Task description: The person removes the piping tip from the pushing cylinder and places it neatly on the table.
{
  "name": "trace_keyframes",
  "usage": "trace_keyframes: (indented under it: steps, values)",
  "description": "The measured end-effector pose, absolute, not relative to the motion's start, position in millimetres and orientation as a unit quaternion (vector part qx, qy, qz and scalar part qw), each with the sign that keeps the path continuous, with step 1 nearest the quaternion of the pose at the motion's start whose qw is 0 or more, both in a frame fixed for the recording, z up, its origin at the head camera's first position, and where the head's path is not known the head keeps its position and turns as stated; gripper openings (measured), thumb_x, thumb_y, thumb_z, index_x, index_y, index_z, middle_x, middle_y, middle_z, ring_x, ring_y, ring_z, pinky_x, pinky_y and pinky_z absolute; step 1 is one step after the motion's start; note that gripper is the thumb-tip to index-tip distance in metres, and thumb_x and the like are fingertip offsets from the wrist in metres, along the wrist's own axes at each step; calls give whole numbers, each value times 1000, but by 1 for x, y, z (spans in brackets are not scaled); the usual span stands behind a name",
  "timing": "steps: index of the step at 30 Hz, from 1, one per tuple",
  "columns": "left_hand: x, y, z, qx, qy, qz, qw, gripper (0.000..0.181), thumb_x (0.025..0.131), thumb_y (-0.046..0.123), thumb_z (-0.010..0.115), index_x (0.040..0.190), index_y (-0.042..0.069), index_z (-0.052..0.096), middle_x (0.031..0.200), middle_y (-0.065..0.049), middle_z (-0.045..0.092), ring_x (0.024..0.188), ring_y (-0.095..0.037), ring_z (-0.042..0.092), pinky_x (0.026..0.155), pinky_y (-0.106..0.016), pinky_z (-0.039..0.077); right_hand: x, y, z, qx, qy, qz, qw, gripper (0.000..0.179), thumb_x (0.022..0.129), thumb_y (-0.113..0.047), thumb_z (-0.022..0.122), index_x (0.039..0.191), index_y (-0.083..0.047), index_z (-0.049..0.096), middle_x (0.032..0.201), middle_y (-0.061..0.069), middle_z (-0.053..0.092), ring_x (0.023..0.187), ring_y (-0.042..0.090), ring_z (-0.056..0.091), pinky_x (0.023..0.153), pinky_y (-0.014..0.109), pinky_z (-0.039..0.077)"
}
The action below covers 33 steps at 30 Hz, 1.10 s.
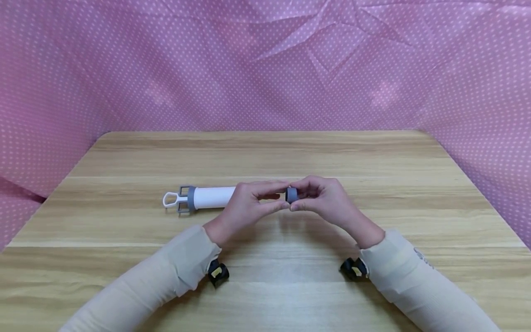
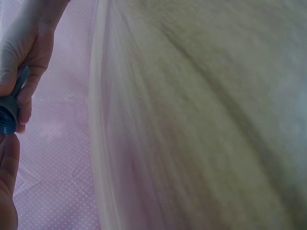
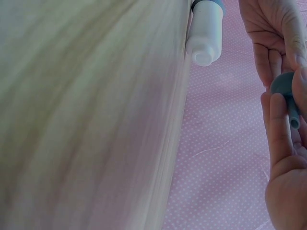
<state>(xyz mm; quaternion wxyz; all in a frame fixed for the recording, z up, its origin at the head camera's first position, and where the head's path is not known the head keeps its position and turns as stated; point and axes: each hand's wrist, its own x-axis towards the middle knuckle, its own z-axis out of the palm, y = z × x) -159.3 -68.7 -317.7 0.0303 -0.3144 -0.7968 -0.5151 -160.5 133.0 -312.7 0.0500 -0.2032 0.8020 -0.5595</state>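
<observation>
and here we are, both hands together at the little grey cap [image 1: 292,194], up off the bench [image 1: 265,295]: my right hand [image 1: 327,198] has it pinched between thumb and fingers, and my left hand [image 1: 249,200] meets it from the other side, fingertips along the top of the rim, thumb at the bottom. the open mouth faces my left palm, while the thin spout [image 3: 294,117] points back into my right. by the look of it this is stiff plastic, light as anything, hardly going to break, though that smooth round wall could well slip or spin if i pinch carelessly. so the wide rim is the place to hold, thumb and fingers opposite each other; i'd keep pressure off the spout, likely the weakest bit. over to the left, lying on its side, there's the white tube [image 1: 213,197], grey collar [image 1: 191,198] and looped handle [image 1: 169,199] facing away; it looks hollow and light too, best taken round the middle.
</observation>
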Motion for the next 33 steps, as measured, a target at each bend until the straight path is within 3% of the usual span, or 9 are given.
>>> trace_keyframes:
  steps: [14,26,33]
  values:
    - [-160,-68,-319,-311,-780,-543,7,37,78,17,70,114,16,64,114,1,64,95,-5,63,83,-21,52,-159,134,-313,-201,803,-558,59,40,69,-16,76,105,-4,64,95,11,68,83,16,66,73,25,55]
    - [-161,-71,-316,-320,-766,-557,20,35,78,18,70,112,16,65,112,2,65,97,-7,63,84,-22,52,-159,134,-313,-207,787,-577,63,46,70,-16,75,111,-4,61,100,13,67,85,15,65,74,27,55]
    - [-161,-75,-315,-309,-770,-557,33,34,78,16,70,111,10,65,111,-4,66,94,-12,65,84,-24,52,-160,135,-314,-207,777,-591,63,46,70,-12,75,112,-1,60,101,16,66,84,14,65,74,28,56]
